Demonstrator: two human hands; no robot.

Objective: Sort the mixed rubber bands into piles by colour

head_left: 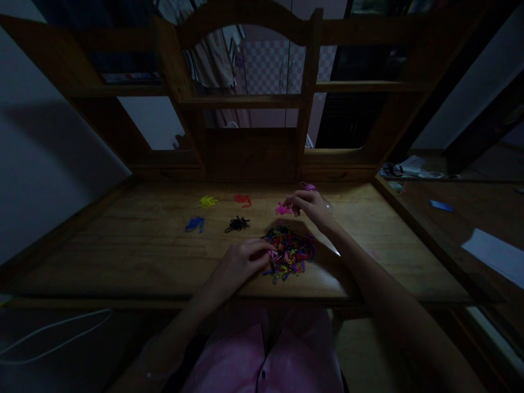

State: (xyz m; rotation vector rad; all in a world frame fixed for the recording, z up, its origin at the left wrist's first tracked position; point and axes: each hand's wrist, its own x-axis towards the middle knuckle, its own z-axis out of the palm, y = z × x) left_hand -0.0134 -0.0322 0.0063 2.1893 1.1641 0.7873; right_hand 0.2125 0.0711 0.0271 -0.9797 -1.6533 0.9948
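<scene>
A mixed heap of small coloured rubber bands [291, 252] lies on the wooden desk in front of me. My left hand [245, 261] rests at the heap's left edge, its thumb and forefinger apart beside some pink bands. Beyond the heap, my right hand [308, 205] reaches over a small pink pile [282, 208] with bent fingers. Its fingertips are at the pile's right side, and what they pinch is too small to make out. To the left lie separate piles: black bands [237, 224], red bands [243, 200], yellow bands [208, 201] and blue bands [195, 224].
Behind my right hand is a pinkish-purple object [309, 186] with a loop, partly hidden. A wooden shelf frame [249, 102] rises along the desk's back edge. On the right, a lower surface holds white paper [495, 255] and a blue card [441, 206].
</scene>
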